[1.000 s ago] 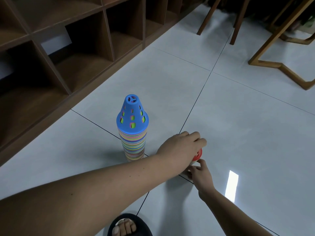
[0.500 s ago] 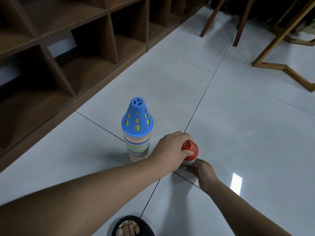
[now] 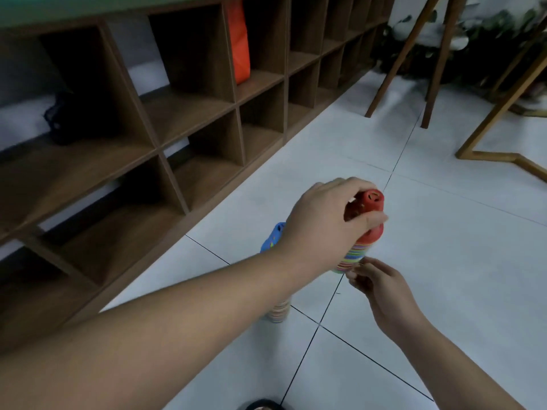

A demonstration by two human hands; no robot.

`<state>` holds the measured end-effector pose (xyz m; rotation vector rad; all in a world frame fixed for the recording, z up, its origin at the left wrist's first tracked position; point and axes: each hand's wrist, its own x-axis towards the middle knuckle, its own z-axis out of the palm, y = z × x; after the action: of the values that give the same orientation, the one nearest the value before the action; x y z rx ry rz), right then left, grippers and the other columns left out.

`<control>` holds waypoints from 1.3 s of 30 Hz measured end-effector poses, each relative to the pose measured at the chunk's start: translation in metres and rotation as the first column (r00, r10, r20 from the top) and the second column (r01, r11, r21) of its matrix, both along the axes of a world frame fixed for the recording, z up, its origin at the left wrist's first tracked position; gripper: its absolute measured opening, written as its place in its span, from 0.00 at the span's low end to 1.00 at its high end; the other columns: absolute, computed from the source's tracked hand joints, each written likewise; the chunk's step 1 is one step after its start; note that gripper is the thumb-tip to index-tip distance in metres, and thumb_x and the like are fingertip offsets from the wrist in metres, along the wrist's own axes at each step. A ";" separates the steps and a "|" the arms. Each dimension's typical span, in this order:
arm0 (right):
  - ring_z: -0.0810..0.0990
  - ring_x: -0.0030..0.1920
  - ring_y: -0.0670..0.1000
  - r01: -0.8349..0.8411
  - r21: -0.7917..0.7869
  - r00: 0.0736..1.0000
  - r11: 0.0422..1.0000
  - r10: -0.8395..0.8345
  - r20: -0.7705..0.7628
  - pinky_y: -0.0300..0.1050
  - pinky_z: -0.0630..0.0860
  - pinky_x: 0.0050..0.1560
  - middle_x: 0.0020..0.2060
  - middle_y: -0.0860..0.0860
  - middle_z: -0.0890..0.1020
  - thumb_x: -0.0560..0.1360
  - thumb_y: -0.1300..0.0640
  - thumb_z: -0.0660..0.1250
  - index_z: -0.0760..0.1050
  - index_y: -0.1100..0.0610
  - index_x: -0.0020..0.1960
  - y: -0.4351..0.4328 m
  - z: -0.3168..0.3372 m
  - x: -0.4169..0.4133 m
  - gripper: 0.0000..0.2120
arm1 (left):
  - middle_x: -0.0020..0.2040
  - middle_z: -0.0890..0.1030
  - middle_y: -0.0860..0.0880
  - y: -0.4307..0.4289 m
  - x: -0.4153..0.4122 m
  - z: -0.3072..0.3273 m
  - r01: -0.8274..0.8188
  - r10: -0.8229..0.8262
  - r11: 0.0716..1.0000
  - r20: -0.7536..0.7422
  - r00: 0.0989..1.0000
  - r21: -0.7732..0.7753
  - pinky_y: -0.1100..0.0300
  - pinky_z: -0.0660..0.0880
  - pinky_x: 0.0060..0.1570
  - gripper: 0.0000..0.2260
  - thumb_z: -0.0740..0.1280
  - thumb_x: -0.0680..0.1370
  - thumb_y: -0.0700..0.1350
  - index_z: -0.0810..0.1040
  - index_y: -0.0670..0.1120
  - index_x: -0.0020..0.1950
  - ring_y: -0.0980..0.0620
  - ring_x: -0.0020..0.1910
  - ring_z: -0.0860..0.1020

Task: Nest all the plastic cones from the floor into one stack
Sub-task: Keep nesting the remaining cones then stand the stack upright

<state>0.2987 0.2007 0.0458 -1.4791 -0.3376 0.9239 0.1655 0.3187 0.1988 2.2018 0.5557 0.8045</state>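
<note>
Left hand (image 3: pixel 328 229) is closed from above on the red cone (image 3: pixel 371 202) that caps the short stack (image 3: pixel 353 257), with the thumb across the cone's front and the fingers wrapped over its far side; only the perforated tip shows past the knuckles. Right hand (image 3: pixel 381 288) sits below, its curled fingertips (image 3: pixel 356 273) pinching the bottom rim of the same short stack. The short stack is held clear of the floor (image 3: pixel 444 261), tilted slightly, with bands of mixed colours visible beneath the red cone. The tall stack (image 3: pixel 278 313) stands upright on the floor just behind the left wrist; its blue top cone (image 3: pixel 273 238) shows beside the wrist, the middle is hidden by the forearm, and the striped base is visible beneath it. The two stacks are apart and not nested. A brown cubby shelf (image 3: pixel 207 113) runs along the left, with an orange item (image 3: pixel 239 45) in an upper compartment and a dark object (image 3: pixel 65 119) in another. Wooden furniture legs (image 3: pixel 393 60) and an angled wooden frame (image 3: pixel 488 128) stand at upper right, with foliage (image 3: pixel 488 25) behind.
</note>
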 end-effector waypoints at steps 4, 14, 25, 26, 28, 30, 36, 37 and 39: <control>0.76 0.45 0.55 -0.042 0.111 0.997 0.993 0.035 0.064 0.51 0.77 0.58 0.41 0.56 0.83 0.77 0.69 0.64 0.86 0.62 0.53 0.012 0.068 -0.020 0.13 | 0.52 0.85 0.60 0.009 -0.026 0.072 -0.096 0.098 0.995 0.135 0.986 -0.021 0.69 0.76 0.52 0.12 0.76 0.79 0.54 0.84 0.55 0.62 0.64 0.50 0.80; 0.80 0.47 0.54 -0.190 0.156 0.971 0.969 0.162 0.178 0.54 0.81 0.62 0.44 0.58 0.85 0.79 0.66 0.65 0.86 0.59 0.54 0.039 0.157 -0.071 0.12 | 0.55 0.85 0.64 0.006 -0.088 0.147 -0.223 0.219 0.975 0.269 0.938 -0.016 0.55 0.84 0.57 0.13 0.72 0.81 0.60 0.81 0.59 0.65 0.65 0.56 0.82; 0.81 0.43 0.51 -0.184 -0.076 0.901 0.980 0.199 0.386 0.56 0.81 0.50 0.39 0.52 0.86 0.72 0.55 0.67 0.86 0.53 0.52 0.043 0.138 -0.093 0.13 | 0.60 0.81 0.62 0.013 -0.113 0.123 -0.255 0.254 0.967 0.123 0.959 -0.009 0.59 0.83 0.58 0.18 0.69 0.83 0.60 0.78 0.57 0.72 0.60 0.57 0.81; 0.83 0.43 0.52 -0.179 -0.117 0.872 0.977 0.213 0.440 0.53 0.80 0.47 0.39 0.49 0.86 0.72 0.54 0.67 0.85 0.51 0.54 0.043 0.136 -0.093 0.13 | 0.61 0.82 0.61 0.015 -0.112 0.120 -0.257 0.256 0.966 0.117 0.960 -0.007 0.59 0.83 0.58 0.19 0.69 0.83 0.60 0.78 0.57 0.72 0.59 0.58 0.81; 0.83 0.43 0.52 -0.179 -0.225 0.747 0.958 0.281 0.603 0.45 0.76 0.41 0.40 0.46 0.86 0.77 0.57 0.66 0.83 0.51 0.59 0.043 0.131 -0.093 0.12 | 0.62 0.83 0.59 0.019 -0.110 0.112 -0.259 0.259 0.966 0.104 0.960 -0.012 0.57 0.83 0.58 0.18 0.69 0.82 0.61 0.79 0.57 0.71 0.57 0.60 0.82; 0.83 0.45 0.56 -0.162 -0.364 0.548 0.917 0.391 0.740 0.45 0.72 0.38 0.45 0.52 0.87 0.81 0.58 0.63 0.81 0.53 0.63 0.043 0.120 -0.091 0.13 | 0.61 0.84 0.59 0.025 -0.107 0.098 -0.257 0.258 0.966 0.048 0.965 -0.025 0.53 0.84 0.58 0.18 0.70 0.81 0.62 0.80 0.59 0.69 0.56 0.60 0.82; 0.81 0.56 0.60 -0.159 -0.582 0.313 0.797 0.600 0.736 0.49 0.75 0.49 0.54 0.59 0.82 0.81 0.61 0.60 0.72 0.55 0.75 0.041 0.074 -0.084 0.22 | 0.64 0.82 0.59 0.027 -0.099 0.067 -0.221 0.214 0.974 -0.104 0.971 -0.059 0.49 0.84 0.60 0.21 0.72 0.80 0.63 0.76 0.59 0.71 0.53 0.62 0.81; 0.81 0.57 0.58 -0.157 -0.577 0.333 0.801 0.593 0.733 0.48 0.75 0.51 0.55 0.57 0.82 0.81 0.61 0.61 0.72 0.54 0.75 0.041 0.068 -0.083 0.22 | 0.65 0.81 0.59 0.028 -0.098 0.067 -0.213 0.204 0.974 -0.119 0.972 -0.074 0.50 0.84 0.60 0.22 0.72 0.79 0.63 0.76 0.59 0.71 0.53 0.63 0.81; 0.81 0.59 0.55 -0.168 -0.573 0.387 0.802 0.589 0.710 0.45 0.75 0.54 0.58 0.54 0.83 0.81 0.59 0.64 0.72 0.54 0.75 0.040 0.054 -0.082 0.22 | 0.66 0.81 0.59 0.029 -0.099 0.064 -0.203 0.187 0.973 -0.144 0.972 -0.108 0.51 0.84 0.60 0.25 0.72 0.79 0.64 0.73 0.59 0.73 0.53 0.64 0.81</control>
<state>0.2170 0.2411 0.0995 -2.2890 -1.4009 0.5022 0.0663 0.3481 0.2629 2.1202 0.8766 0.7059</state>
